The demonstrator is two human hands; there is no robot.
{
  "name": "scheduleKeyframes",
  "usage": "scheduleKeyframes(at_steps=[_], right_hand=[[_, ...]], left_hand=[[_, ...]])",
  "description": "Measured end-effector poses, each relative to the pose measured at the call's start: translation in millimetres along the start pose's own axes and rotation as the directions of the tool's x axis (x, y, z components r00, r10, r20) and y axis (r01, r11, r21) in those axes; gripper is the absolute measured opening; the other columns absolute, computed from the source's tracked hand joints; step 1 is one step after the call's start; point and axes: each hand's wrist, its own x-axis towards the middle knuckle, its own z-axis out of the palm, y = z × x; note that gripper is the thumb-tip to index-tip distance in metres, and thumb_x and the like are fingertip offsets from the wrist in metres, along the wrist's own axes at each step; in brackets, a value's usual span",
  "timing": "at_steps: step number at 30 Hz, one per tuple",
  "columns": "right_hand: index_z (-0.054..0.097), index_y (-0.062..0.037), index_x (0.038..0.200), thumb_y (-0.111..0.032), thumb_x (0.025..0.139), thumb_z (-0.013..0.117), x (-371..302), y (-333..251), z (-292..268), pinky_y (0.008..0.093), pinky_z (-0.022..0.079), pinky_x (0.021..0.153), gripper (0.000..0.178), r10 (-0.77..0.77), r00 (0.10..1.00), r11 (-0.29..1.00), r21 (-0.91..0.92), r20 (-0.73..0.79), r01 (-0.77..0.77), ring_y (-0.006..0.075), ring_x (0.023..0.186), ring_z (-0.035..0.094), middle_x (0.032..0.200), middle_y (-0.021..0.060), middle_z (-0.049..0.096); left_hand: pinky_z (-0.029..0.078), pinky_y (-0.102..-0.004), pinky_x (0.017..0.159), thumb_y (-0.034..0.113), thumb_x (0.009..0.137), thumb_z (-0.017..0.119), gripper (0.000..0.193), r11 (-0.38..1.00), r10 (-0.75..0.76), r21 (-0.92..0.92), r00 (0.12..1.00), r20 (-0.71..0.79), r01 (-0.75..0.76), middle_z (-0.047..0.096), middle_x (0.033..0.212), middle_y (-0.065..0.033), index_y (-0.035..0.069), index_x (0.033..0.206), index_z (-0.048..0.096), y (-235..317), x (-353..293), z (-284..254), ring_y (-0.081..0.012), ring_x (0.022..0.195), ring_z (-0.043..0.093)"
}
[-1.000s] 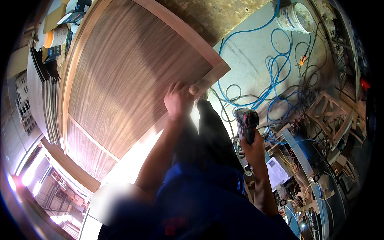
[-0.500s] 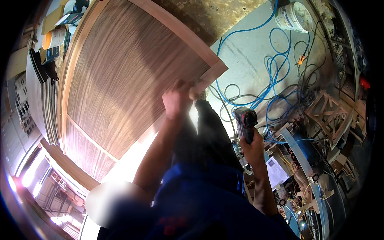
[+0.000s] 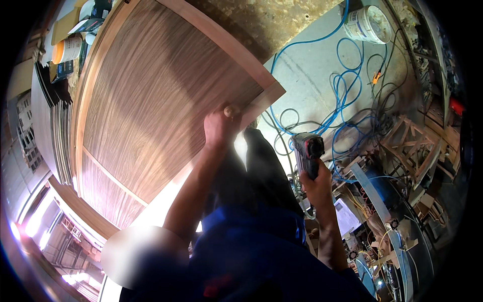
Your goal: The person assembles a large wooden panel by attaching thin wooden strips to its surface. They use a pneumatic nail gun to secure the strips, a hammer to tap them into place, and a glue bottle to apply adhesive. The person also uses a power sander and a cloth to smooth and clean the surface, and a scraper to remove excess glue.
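Note:
A brown wood-grain door panel point(image 3: 151, 105) with a lighter wooden frame lies in front of me, its near right corner jutting out over the floor. Over the panel near that corner is my left hand point(image 3: 220, 128), fingers closed round something with a round, pale wooden end, like a tool handle point(image 3: 231, 111); the rest of it is hidden by the fist. Off to the right, apart from the panel, my right hand point(image 3: 318, 183) grips a black and grey nail gun point(image 3: 308, 151) with red marks.
A blue air hose point(image 3: 347, 85) lies coiled on the floor, beside a white bucket point(image 3: 367, 24). Wooden scraps point(image 3: 417, 146) and cluttered equipment stand on the right. Stacked boards point(image 3: 53, 131) lean beyond the panel's left edge, near an orange-lidded tub point(image 3: 66, 50).
My left hand has turned and shifted slightly left, so the round wooden end now shows on top of the fist. My right hand still holds the nail gun in about the same place.

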Motion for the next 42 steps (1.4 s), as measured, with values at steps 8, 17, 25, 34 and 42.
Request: scheduleKeyframes(at_steps=[8, 17, 25, 34, 42], right_hand=[[0.066, 0.0023, 0.12, 0.0, 0.092, 0.067, 48.6, -112.8, -14.7, 0.0305, 0.048, 0.052, 0.028, -0.152, 0.988, 0.986, 0.069, 0.017, 0.151, 0.0118, 0.055, 0.06, 0.075, 0.0045, 0.066], [0.064, 0.0014, 0.121, 0.0, 0.094, 0.064, 178.4, -338.1, 61.1, 0.0284, 0.045, 0.052, 0.027, -0.266, 0.955, 0.961, -0.045, 0.13, 0.274, 0.0089, 0.055, 0.054, 0.07, 0.0002, 0.059], [0.067, 0.002, 0.121, -0.003, 0.095, 0.064, 285.4, -461.2, 176.0, 0.0278, 0.048, 0.053, 0.027, -0.413, 0.862, 0.9, -0.014, 0.295, 0.436, 0.0079, 0.055, 0.057, 0.07, -0.0008, 0.059], [0.065, 0.0045, 0.125, -0.003, 0.097, 0.065, 326.7, -495.6, 223.4, 0.0279, 0.049, 0.054, 0.03, -0.412, 0.824, 0.896, 0.01, 0.388, 0.444, 0.0082, 0.054, 0.056, 0.072, -0.0011, 0.057], [0.062, 0.0061, 0.131, 0.0, 0.098, 0.064, 319.3, -506.2, 243.0, 0.0285, 0.051, 0.056, 0.033, -0.355, 0.851, 0.926, 0.022, 0.387, 0.376, 0.0082, 0.055, 0.055, 0.075, -0.0012, 0.054]], left_hand=[[0.059, -0.0474, 0.064, 0.027, 0.089, 0.071, 0.025, 0.968, -0.203, -0.096, 0.948, 0.244, 0.232, 0.075, 0.083, -0.0174, 0.008, 0.104, 0.078, -15.6, 0.3, -4.5, -0.0388, 0.07, 0.071], [0.053, -0.0424, 0.049, 0.023, 0.099, 0.061, 0.026, 0.968, 0.158, -0.235, 0.937, 0.311, -0.085, 0.066, 0.115, -0.0094, 0.018, 0.122, 0.072, -32.0, -18.0, 20.0, -0.0247, 0.062, 0.068], [0.058, -0.044, 0.053, 0.011, 0.093, 0.063, 0.047, 0.918, 0.267, -0.375, 0.903, 0.335, -0.132, 0.066, 0.112, -0.0177, 0.003, 0.139, 0.06, -26.9, -41.4, 36.4, -0.0287, 0.065, 0.067], [0.056, -0.0442, 0.067, 0.016, 0.086, 0.068, 0.031, 0.952, -0.035, -0.293, 0.98, 0.196, 0.093, 0.063, 0.098, -0.0093, 0.01, 0.116, 0.072, -45.7, 72.7, -93.3, -0.0294, 0.086, 0.067], [0.05, -0.0414, 0.058, -0.001, 0.086, 0.08, 0.028, 0.965, -0.233, -0.213, 0.867, -0.441, 0.151, 0.064, 0.084, -0.0085, 0.011, 0.108, 0.069, -161.9, 176.1, -121.4, -0.0294, 0.07, 0.064]])
